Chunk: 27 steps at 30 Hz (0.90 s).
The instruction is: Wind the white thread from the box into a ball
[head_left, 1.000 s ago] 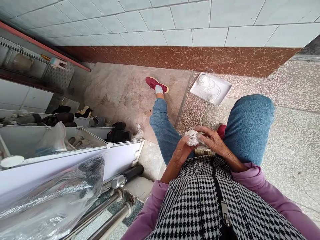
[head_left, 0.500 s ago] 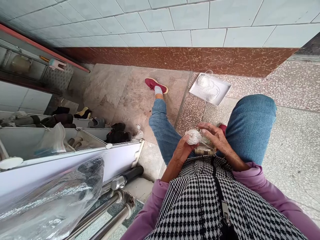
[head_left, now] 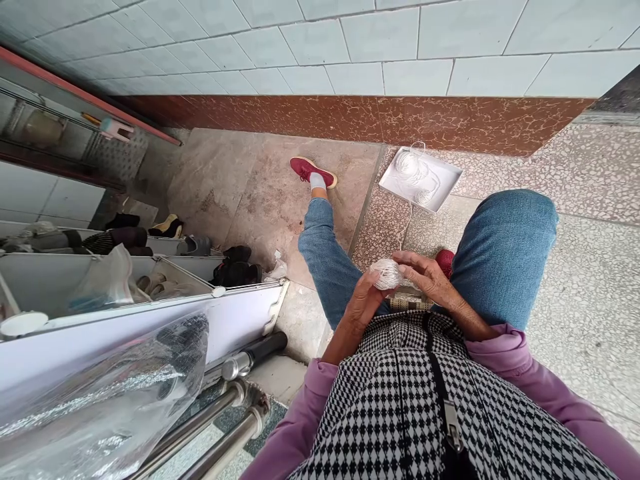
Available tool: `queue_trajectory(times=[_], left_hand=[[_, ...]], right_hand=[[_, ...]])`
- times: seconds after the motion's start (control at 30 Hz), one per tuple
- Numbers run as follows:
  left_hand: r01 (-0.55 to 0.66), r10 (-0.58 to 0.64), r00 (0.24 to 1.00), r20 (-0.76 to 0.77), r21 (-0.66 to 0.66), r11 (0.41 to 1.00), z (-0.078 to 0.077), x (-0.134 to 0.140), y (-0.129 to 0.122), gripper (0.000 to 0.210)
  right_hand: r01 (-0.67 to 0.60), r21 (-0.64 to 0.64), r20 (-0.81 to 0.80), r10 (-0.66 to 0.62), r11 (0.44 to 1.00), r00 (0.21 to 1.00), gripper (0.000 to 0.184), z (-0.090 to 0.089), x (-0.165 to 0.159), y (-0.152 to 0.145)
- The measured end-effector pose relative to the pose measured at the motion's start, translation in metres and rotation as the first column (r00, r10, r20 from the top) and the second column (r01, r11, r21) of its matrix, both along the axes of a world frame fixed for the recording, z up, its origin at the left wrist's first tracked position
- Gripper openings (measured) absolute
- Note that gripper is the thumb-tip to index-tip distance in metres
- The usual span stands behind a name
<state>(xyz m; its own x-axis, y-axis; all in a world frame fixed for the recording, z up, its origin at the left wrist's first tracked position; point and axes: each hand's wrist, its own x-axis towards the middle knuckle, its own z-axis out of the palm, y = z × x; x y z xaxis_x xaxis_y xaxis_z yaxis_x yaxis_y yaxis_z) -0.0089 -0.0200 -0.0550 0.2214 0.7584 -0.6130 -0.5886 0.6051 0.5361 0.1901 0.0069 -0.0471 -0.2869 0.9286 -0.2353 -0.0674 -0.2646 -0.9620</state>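
My left hand (head_left: 364, 299) is closed round a ball of white string (head_left: 386, 274), held in front of my lap between my knees. At the ball's right side, my right hand (head_left: 425, 277) has its fingertips closed on the strand, touching the windings. From there the loose string (head_left: 411, 220) runs up to a shallow white box (head_left: 445, 193) on the floor. Inside the box lie a larger loose coil of white string (head_left: 410, 165) and a smaller bundle (head_left: 423, 196).
On the left stands a white shoe rack (head_left: 240, 307) with several shoes and plastic bags. Metal tubes (head_left: 220, 427) and a clear plastic sheet (head_left: 115, 393) are at the lower left. A tiled wall (head_left: 370, 40) rises beyond the box.
My right hand has moved slightly left, its fingers coming up against the ball. My left hand keeps the ball in nearly the same place. The box stays still.
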Motion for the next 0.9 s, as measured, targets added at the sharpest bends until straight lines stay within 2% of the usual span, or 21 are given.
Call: queue_trajectory(times=[0.23,0.47,0.7,0.9], left_hand=[[-0.042,0.042,0.999,-0.019,-0.047,0.998,0.004,0.003,0.004,0.048],[-0.054,0.052,0.998,-0.017,-0.096,0.994,0.006,0.001,0.006,0.043],[-0.053,0.051,0.998,-0.027,-0.116,0.992,0.008,0.001,0.007,0.034],[-0.051,0.052,0.999,0.012,-0.074,0.996,0.006,0.002,0.005,0.045]], right_hand=[[0.020,-0.002,0.010,-0.020,1.000,1.000,0.059,-0.006,0.001,-0.001],[0.102,-0.028,0.015,-0.102,0.994,0.995,0.059,-0.005,0.004,0.002],[0.109,-0.046,0.016,-0.108,0.993,0.994,0.069,-0.011,0.004,0.002],[0.085,-0.053,-0.006,-0.085,0.995,0.996,0.060,-0.013,0.004,0.000]])
